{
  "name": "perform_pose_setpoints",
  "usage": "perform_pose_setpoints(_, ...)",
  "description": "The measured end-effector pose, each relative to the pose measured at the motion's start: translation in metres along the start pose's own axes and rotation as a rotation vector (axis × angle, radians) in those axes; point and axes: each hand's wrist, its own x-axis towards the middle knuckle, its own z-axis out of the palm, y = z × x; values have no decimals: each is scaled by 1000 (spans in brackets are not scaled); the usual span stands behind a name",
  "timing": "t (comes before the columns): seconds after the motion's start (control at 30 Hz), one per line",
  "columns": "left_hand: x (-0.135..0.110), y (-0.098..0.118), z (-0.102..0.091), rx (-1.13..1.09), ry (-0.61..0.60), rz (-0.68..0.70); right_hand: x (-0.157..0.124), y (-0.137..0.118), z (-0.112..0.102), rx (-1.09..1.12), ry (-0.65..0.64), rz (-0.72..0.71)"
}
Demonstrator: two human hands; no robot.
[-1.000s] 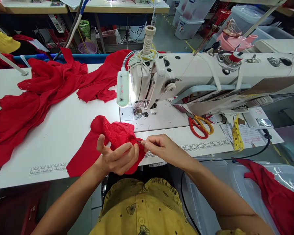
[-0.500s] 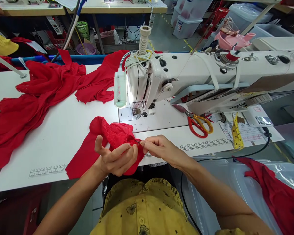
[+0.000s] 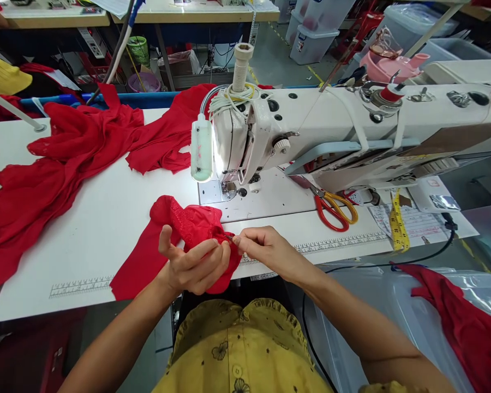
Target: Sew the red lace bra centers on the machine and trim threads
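A bunched piece of red fabric point(image 3: 188, 222) with a lacy part lies at the front edge of the sewing table point(image 3: 90, 229). My left hand point(image 3: 198, 267) grips its right end, the thumb sticking up and the other fingers curled at the cloth. Close beside it, my right hand point(image 3: 265, 246) pinches a small thin metal tool point(image 3: 228, 237) between thumb and fingertips. The tool's tip touches the red fabric near my left fingertips; its exact kind is too small to make out. Just beyond the fabric stands the sewing machine point(image 3: 311, 123), with its lamp point(image 3: 202, 147) lit.
Scissors point(image 3: 333, 210) with red and orange handles lie under the machine arm, left of a yellow measuring tape point(image 3: 398, 224). More red cloth point(image 3: 69, 158) covers the table's left side. A clear plastic bin point(image 3: 364, 305) stands at my right, with red cloth point(image 3: 462, 322) over it.
My right hand and the thin tool have shifted very slightly left, toward the fabric. The left hand and the cloth stay almost the same.
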Motion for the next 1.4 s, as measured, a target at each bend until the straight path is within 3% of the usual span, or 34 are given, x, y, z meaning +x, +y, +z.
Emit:
perform_pose_setpoints(0.1, 0, 0, 0, 7, 5, 11, -1, -1, 0, -178, 39, -73)
perform_pose_setpoints(0.2, -2, -1, 0, 47, -7, 33, -1, 0, -3, -208, 25, -78)
perform_pose_setpoints(0.47, -1, -1, -2, 52, -33, 20, -3, 1, -12, 110, -50, -13)
perform_pose_setpoints(0.63, 2, -1, -2, 81, -26, 31, -4, 2, -5, -70, 177, -131)
perform_pose_setpoints(0.8, -1, 0, -1, 93, -63, -26, 5, 1, 7, -125, 184, -174)
perform_pose_setpoints(1.0, -1, 0, 1, 103, -71, -50, 11, 0, 12, 50, 201, -177)
perform_pose_setpoints(1.23, -17, 1, -2, 96, -112, -22, 13, 7, 25, 428, 164, -59)
perform_pose_setpoints(1.3, -26, 2, -3, 34, -185, -104, 14, 8, 30, 546, 129, -31)
perform_pose_setpoints(1.4, -40, 4, -3, -179, -355, -358, 15, 6, 37, 705, 72, 2)
